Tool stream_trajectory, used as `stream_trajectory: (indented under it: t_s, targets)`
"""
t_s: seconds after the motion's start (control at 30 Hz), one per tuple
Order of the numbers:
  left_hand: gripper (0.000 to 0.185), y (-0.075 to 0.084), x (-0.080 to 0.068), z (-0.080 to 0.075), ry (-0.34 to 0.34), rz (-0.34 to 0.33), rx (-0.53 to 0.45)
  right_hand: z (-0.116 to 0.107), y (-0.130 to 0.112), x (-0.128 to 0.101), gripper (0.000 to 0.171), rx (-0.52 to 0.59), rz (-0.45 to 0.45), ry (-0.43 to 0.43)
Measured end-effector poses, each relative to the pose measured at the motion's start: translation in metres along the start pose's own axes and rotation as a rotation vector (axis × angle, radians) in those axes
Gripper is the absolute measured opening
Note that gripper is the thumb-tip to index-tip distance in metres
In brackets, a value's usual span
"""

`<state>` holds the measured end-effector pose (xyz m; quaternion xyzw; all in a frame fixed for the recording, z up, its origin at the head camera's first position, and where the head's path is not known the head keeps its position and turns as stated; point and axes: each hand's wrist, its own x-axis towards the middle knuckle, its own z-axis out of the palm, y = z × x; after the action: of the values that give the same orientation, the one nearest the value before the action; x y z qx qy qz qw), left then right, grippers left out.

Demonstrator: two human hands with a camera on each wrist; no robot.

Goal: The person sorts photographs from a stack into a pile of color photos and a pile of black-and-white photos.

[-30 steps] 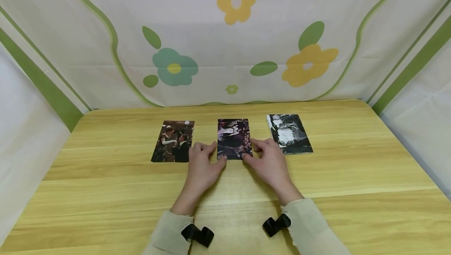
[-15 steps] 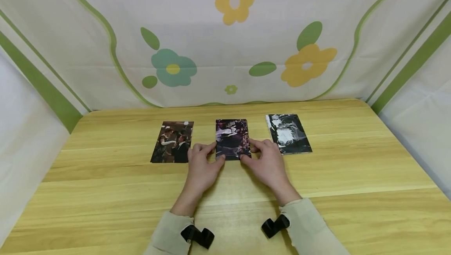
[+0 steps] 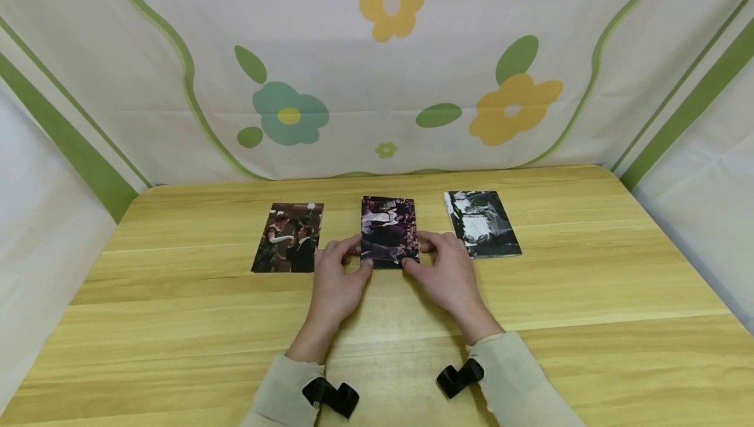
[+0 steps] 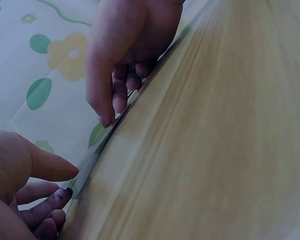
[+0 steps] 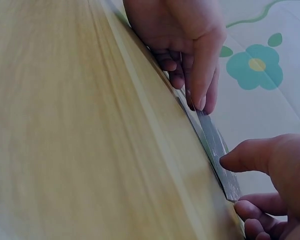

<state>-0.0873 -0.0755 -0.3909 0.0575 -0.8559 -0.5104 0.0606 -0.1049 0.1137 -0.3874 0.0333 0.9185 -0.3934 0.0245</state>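
In the head view my left hand [image 3: 337,278] and right hand [image 3: 449,275] hold the near corners of a photo print [image 3: 389,227] in the middle of the row. Each thumb lies at the near edge, with the fingers along the side. Another print's dark edge shows at its upper left. In the right wrist view the held print [image 5: 217,150] slants up from the dark edge below it. Left of my left hand lies a photo [image 3: 290,238] of people in formal dress. A black-and-white photo stack [image 3: 484,227] lies beyond my right hand.
The wooden table [image 3: 177,329] runs back to a white cloth [image 3: 353,67] printed with flowers. Similar cloth hangs at both sides. Black wrist mounts [image 3: 331,395] sit on the pale sleeves [image 3: 524,374].
The middle print has moved slightly up and right over the one beneath, whose edge now shows at the left. Both hands stay at its corners. The outer photos have not moved.
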Motion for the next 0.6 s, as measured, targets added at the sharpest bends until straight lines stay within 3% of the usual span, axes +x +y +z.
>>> stream_trajectory:
  t_s: [0.23, 0.6]
  targets:
    - [0.047, -0.0006, 0.0, 0.0, 0.017, -0.009, -0.013, 0.0008, -0.0002, 0.0014, 0.065, 0.007, 0.001, 0.008]
    - [0.039, 0.0071, 0.0018, -0.0075, 0.021, -0.052, -0.141, -0.0089, -0.008, 0.0017, 0.061, 0.182, -0.032, 0.031]
